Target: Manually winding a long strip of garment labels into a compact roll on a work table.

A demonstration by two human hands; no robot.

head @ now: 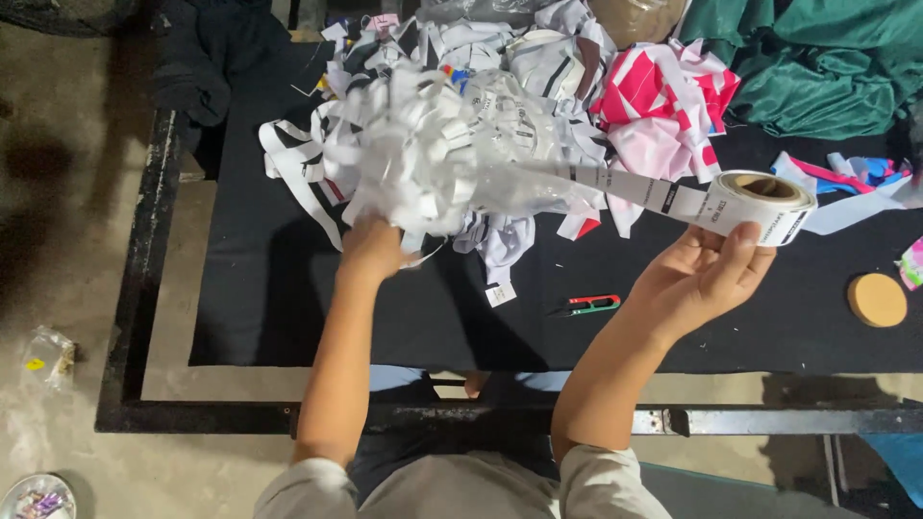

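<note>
My right hand (pixel 707 274) grips a white roll of printed label tape (pixel 764 204) above the black table (pixel 288 298). A strip of labels (pixel 625 187) runs from the roll leftward. My left hand (pixel 373 248) is closed around a big loose bunch of unrolled white labels (pixel 413 154), held up over the table and blurred by movement. A small red and green thread snipper (pixel 588 306) lies on the black cloth between my two arms.
Pink, white and striped fabric scraps (pixel 663 96) pile at the table's back. Green cloth (pixel 817 62) lies at the back right, a round tan disc (pixel 877 300) at the right edge. Concrete floor (pixel 67 240) is to the left.
</note>
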